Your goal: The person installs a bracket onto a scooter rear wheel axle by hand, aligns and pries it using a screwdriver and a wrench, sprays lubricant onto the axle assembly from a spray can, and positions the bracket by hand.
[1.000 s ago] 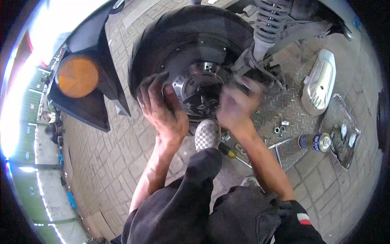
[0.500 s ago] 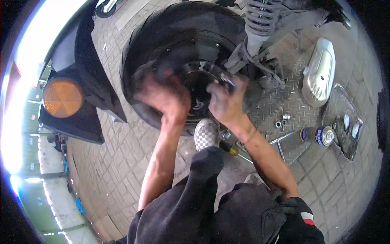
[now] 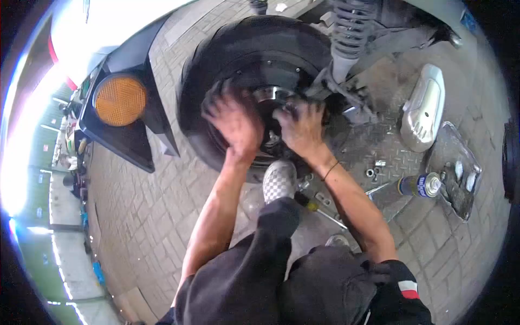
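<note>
A wheel with a black tyre (image 3: 197, 70) stands in front of me, a shiny drilled brake disc (image 3: 276, 93) at its hub. My left hand (image 3: 236, 123) is over the left side of the wheel, its blurred fingers spread, with nothing visible in them. At the right of the disc, my right hand (image 3: 304, 129) has its fingers curled around something dark that I cannot make out. A coil-spring shock absorber (image 3: 352, 32) rises just beyond that hand. My checkered shoe (image 3: 280, 181) is against the bottom of the wheel.
Right of the wheel, nuts and sockets (image 3: 374, 170) lie on a metal plate near a spray can (image 3: 420, 185), a silver cover (image 3: 424, 108) and a grimy tray (image 3: 460, 168). A screwdriver (image 3: 311, 205) lies beside my shoe. An orange reflector (image 3: 120, 101) on black bodywork juts in at left.
The view has shifted, so the wheel and reflector sit further right. My left hand's fingers have spread and point upward. My right hand remains by the disc, fingers curled.
</note>
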The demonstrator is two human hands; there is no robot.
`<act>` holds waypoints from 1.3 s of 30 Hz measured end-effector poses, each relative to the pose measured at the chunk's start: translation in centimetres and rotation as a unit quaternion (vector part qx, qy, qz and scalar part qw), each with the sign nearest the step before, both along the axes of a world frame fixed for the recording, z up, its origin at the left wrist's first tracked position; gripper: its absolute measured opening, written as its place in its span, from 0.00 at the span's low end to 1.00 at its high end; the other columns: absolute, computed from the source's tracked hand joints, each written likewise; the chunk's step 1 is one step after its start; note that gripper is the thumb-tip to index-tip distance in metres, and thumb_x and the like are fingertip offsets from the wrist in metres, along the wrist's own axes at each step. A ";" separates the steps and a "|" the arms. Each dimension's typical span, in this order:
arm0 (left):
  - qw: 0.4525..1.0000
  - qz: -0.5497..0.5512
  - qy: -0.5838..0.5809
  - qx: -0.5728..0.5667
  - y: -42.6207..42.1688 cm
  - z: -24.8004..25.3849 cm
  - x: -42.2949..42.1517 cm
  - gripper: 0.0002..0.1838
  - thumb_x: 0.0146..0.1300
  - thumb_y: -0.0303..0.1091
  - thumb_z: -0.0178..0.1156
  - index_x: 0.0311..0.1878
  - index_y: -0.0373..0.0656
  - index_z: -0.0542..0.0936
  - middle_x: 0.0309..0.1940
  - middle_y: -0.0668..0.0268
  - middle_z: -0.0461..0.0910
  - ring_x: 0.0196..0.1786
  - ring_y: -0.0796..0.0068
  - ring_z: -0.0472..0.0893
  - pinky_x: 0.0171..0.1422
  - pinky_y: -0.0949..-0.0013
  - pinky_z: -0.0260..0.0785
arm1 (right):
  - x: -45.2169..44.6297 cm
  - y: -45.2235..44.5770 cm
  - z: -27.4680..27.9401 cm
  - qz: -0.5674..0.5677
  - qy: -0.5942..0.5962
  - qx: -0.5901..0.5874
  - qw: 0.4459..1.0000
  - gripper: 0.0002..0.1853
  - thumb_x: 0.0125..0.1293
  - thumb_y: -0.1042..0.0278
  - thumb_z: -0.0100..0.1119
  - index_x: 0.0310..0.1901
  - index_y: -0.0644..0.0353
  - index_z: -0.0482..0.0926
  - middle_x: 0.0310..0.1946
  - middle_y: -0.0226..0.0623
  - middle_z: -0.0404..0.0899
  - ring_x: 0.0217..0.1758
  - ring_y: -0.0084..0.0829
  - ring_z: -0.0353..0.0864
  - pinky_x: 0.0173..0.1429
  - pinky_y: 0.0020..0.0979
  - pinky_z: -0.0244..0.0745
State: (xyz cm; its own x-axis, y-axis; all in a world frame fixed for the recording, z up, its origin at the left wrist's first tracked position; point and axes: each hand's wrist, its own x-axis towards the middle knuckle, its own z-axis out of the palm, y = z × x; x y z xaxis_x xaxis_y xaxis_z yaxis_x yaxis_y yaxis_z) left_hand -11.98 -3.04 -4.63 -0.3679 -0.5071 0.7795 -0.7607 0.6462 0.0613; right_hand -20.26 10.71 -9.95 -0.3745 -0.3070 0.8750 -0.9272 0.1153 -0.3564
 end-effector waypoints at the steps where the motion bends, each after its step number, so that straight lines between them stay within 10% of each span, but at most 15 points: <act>1: 0.995 -0.020 0.099 0.023 1.7 0.2 1.5 0.26 0.71 0.42 0.57 0.65 0.33 0.72 0.66 0.42 0.71 0.69 0.36 0.65 0.72 0.33 0.51 | -0.3 1.6 -1.0 0.015 -0.002 0.089 0.996 0.21 0.51 0.75 0.65 0.49 0.47 0.82 0.50 0.49 0.77 0.50 0.54 0.77 0.52 0.54 0.74; 4: 0.987 -0.133 0.055 0.078 3.9 2.0 5.8 0.22 0.69 0.34 0.59 0.61 0.32 0.73 0.58 0.43 0.74 0.65 0.37 0.67 0.69 0.37 0.55 | 1.2 10.6 -1.8 -0.007 -0.181 0.050 0.982 0.21 0.51 0.79 0.64 0.50 0.56 0.80 0.46 0.51 0.79 0.50 0.57 0.78 0.56 0.55 0.74; 9: 0.965 -0.184 -0.091 0.165 3.9 1.1 7.4 0.19 0.65 0.37 0.67 0.55 0.39 0.79 0.60 0.42 0.69 0.65 0.32 0.65 0.74 0.36 0.53 | 4.8 30.3 -9.5 -0.217 -0.349 0.351 0.842 0.29 0.59 0.71 0.69 0.61 0.68 0.72 0.58 0.59 0.73 0.62 0.63 0.73 0.66 0.52 0.69; 13: 0.949 -0.196 0.035 0.243 3.5 0.5 7.1 0.37 0.57 0.40 0.75 0.67 0.39 0.70 0.63 0.37 0.65 0.68 0.26 0.60 0.76 0.36 0.49 | 10.0 39.8 -16.0 -0.297 -0.389 0.535 0.689 0.30 0.69 0.59 0.61 0.68 0.64 0.68 0.68 0.54 0.70 0.70 0.59 0.69 0.69 0.52 0.67; 17: 0.883 -0.247 0.155 0.367 1.9 -0.3 7.3 0.42 0.54 0.40 0.78 0.68 0.37 0.68 0.63 0.38 0.67 0.71 0.34 0.61 0.77 0.40 0.51 | 10.3 42.0 -20.0 -0.286 -0.300 0.546 0.728 0.27 0.70 0.57 0.61 0.64 0.65 0.72 0.61 0.52 0.77 0.65 0.54 0.74 0.68 0.46 0.70; 20: 0.878 -0.223 0.067 0.419 1.4 0.3 7.4 0.35 0.55 0.43 0.77 0.62 0.35 0.75 0.60 0.40 0.72 0.69 0.38 0.65 0.76 0.44 0.53 | 8.5 36.3 -12.4 -0.177 -0.600 0.313 0.715 0.21 0.73 0.59 0.58 0.58 0.69 0.77 0.52 0.52 0.82 0.57 0.47 0.80 0.62 0.38 0.72; 22: 0.886 -0.214 0.046 0.409 1.5 0.1 7.6 0.31 0.56 0.44 0.75 0.57 0.35 0.78 0.57 0.43 0.76 0.66 0.41 0.69 0.77 0.46 0.52 | 8.9 33.6 -10.4 -0.077 -0.546 0.157 0.819 0.17 0.73 0.71 0.57 0.59 0.70 0.76 0.43 0.52 0.82 0.46 0.48 0.81 0.51 0.43 0.73; 26: 0.904 -0.201 0.064 0.371 2.3 0.4 7.4 0.24 0.57 0.44 0.74 0.51 0.38 0.81 0.48 0.51 0.83 0.60 0.46 0.74 0.77 0.46 0.51 | 7.9 29.1 -6.1 0.049 -0.494 0.302 0.814 0.15 0.72 0.70 0.60 0.56 0.69 0.77 0.40 0.48 0.80 0.42 0.39 0.80 0.46 0.39 0.71; 30: 0.891 -0.234 0.067 0.383 2.1 1.2 7.1 0.21 0.57 0.45 0.74 0.43 0.38 0.82 0.40 0.55 0.85 0.58 0.47 0.76 0.73 0.46 0.57 | 9.0 23.2 -6.1 0.061 -0.319 0.091 0.941 0.15 0.72 0.68 0.56 0.55 0.67 0.81 0.30 0.50 0.80 0.28 0.41 0.81 0.39 0.39 0.76; 34: 0.915 -0.205 0.020 0.347 1.9 1.2 6.6 0.23 0.56 0.46 0.74 0.46 0.36 0.82 0.43 0.52 0.85 0.60 0.45 0.74 0.74 0.43 0.54 | 7.2 20.9 -4.4 0.121 -0.271 0.185 0.937 0.13 0.68 0.78 0.57 0.52 0.70 0.81 0.38 0.53 0.84 0.40 0.53 0.84 0.51 0.44 0.77; 36: 0.940 -0.158 0.021 0.300 2.1 0.0 7.3 0.25 0.57 0.46 0.74 0.50 0.36 0.82 0.48 0.50 0.84 0.64 0.42 0.71 0.76 0.41 0.52 | 9.8 21.0 -5.6 0.160 -0.410 -0.007 0.898 0.09 0.69 0.76 0.57 0.46 0.70 0.80 0.35 0.50 0.81 0.36 0.49 0.83 0.48 0.44 0.77; 39: 0.909 -0.171 -0.015 0.379 1.8 1.0 7.4 0.29 0.56 0.48 0.74 0.56 0.39 0.81 0.55 0.52 0.82 0.72 0.41 0.65 0.79 0.37 0.47 | 8.0 20.1 -9.1 0.134 -0.364 0.110 0.915 0.05 0.68 0.75 0.58 0.43 0.66 0.78 0.28 0.48 0.76 0.28 0.44 0.76 0.37 0.42 0.70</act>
State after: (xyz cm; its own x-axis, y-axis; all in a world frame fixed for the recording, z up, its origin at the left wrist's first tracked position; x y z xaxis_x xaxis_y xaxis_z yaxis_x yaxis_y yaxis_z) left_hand -4.55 -1.28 -3.66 -0.6200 -0.7467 0.2410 -0.5317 0.6257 0.5707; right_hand -12.24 30.82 -19.05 -0.7189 -0.6118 0.3298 -0.4592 0.0618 -0.8862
